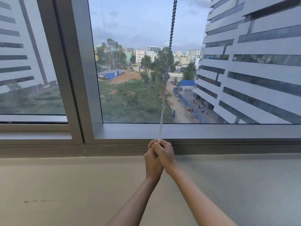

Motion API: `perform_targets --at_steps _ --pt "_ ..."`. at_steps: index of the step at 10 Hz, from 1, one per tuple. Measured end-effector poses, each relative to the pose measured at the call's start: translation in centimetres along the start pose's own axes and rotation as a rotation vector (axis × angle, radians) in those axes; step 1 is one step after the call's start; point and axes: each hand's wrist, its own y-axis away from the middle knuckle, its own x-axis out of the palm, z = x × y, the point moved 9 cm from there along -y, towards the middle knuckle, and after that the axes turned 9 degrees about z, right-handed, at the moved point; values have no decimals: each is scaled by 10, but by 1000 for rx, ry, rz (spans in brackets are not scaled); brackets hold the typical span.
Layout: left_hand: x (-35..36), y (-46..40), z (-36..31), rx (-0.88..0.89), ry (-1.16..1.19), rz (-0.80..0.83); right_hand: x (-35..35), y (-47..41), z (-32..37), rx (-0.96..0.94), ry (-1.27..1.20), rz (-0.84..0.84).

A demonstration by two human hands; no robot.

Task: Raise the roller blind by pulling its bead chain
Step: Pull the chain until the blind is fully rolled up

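A white bead chain (163, 101) runs taut from the top of the frame down across the window pane to my hands. It looks dark against the sky and pale lower down. My left hand (152, 163) and my right hand (164, 154) are pressed together just below the window sill, both shut around the chain's lower end. The right hand sits slightly higher and partly covers the left. The roller blind itself is out of view above the frame; the pane shows uncovered.
A grey window frame (195, 130) and a vertical mullion (76, 70) border the glass. Below runs a wide beige ledge (65, 185). Outside stand tall office buildings, trees and a road.
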Motion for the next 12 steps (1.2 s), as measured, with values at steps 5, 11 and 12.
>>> perform_targets --at_steps 5,11,12 --pt "21 -2 9 11 -35 0 -18 1 -16 -72 -88 -86" --pt "27 4 -2 -94 13 219 -31 6 1 -36 29 20" --pt "30 7 -9 -97 20 283 -37 9 5 -34 23 19"
